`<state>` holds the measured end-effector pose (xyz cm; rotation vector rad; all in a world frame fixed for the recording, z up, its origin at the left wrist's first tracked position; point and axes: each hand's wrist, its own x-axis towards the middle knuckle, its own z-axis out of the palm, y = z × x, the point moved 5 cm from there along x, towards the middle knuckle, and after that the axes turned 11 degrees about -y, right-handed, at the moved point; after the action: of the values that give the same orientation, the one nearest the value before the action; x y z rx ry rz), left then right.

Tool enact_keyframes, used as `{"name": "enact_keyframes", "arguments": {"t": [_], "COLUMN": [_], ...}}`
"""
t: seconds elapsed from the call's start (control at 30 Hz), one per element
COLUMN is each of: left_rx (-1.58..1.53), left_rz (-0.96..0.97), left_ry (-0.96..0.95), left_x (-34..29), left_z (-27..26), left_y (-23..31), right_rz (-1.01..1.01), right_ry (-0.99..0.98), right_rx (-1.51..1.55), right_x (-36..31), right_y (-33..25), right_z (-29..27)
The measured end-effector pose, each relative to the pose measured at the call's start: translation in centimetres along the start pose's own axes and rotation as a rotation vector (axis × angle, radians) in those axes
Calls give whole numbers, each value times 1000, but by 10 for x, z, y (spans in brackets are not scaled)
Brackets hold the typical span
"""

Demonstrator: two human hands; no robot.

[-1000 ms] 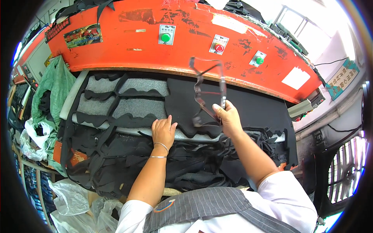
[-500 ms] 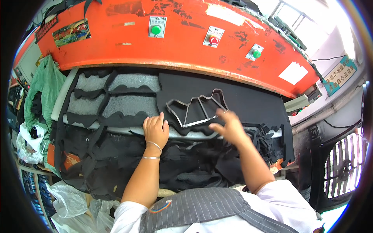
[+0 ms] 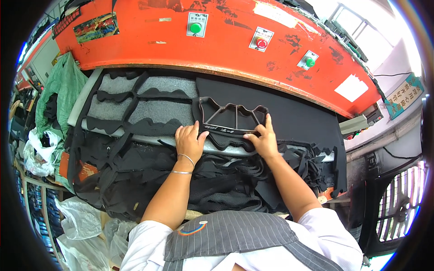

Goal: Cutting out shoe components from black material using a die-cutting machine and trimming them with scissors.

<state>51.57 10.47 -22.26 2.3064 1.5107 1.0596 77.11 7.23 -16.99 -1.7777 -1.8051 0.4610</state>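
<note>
A steel cutting die [image 3: 236,116], a wavy-topped metal frame with inner bars, lies on a black sheet of material [image 3: 307,119]. At the die's left lower corner is my left hand [image 3: 190,141], index finger along its side and thumb by its near edge. My right hand [image 3: 266,141] holds the other end, thumb on the near edge and index finger up the right side. The die's near wall faces me with pale handwritten marks. To its left, a cut-out lattice of black material [image 3: 158,94] surrounds grey openings.
Behind the sheet rises an orange machine beam [image 3: 153,49] with green buttons [image 3: 195,28] and a red button [image 3: 261,43]. Tangled black scraps [image 3: 217,180] heap along the near edge. Green sacking [image 3: 63,90] and plastic bags [image 3: 81,221] are at left, a black fan [image 3: 398,198] at right.
The die has turned and shifted left, its near edge now facing me. My right hand has come onto its right end, and my left hand has reached its left corner. The view has shifted slightly.
</note>
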Motion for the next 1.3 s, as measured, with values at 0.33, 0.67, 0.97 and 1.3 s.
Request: {"name": "enact_keyframes", "arguments": {"t": [0.33,0.67,0.97,1.3], "left_rx": [-51,-20,-142,106], "left_rz": [-11,-43,-269,302], "left_ry": [19,-12,-194,445], "left_x": [12,34,76,231], "left_z": [-3,-1,-4,-118], "left_y": [4,5,-7,59], "right_rz": [-194,-246,-99,-209], "right_ry": [-40,66,219,1035], "right_rx": [-207,-238,247,-160], "right_x": [-7,13,64,171], "right_y": [32,34,40,37], "right_z": [6,2,-81,-239]}}
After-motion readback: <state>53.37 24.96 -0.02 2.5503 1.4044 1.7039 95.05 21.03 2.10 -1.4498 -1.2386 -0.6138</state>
